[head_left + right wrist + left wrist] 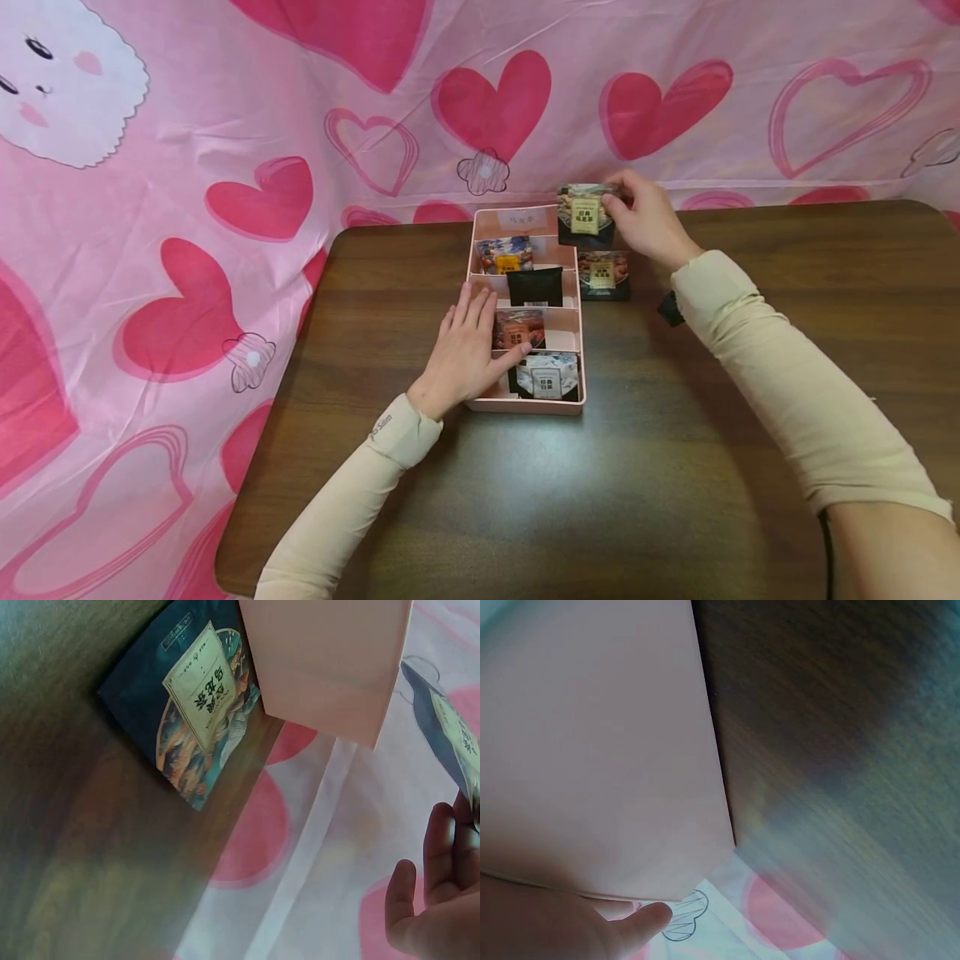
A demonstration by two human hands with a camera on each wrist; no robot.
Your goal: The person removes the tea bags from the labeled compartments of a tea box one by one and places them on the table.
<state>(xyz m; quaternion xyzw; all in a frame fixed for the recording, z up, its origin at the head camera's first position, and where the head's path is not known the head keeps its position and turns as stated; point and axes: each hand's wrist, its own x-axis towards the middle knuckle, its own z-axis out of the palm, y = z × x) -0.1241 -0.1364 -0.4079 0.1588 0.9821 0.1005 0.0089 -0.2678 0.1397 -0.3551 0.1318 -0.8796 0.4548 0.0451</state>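
A pink divided box point(528, 407) stands on the table, with tea sachets in several compartments. My left hand point(467, 354) lies over its left rim, fingers extended and thumb across the near compartments. Over the far right corner, my right hand point(651, 218) pinches a dark oolong tea sachet point(587, 215) by its right edge; that sachet point(450, 735) also shows in the right wrist view. Below it, a second sachet with a similar label point(603, 275) lies on the table against the box's right side. The box's side wall point(607, 742) fills much of the left wrist view.
Inside the box are a blue-and-yellow sachet point(506, 255), a plain black one point(536, 287), a reddish one point(519, 329) and a white-patterned one point(547, 377). A small black object point(670, 310) sits by the right sleeve. A pink heart-print cloth point(390, 75) hangs behind the table.
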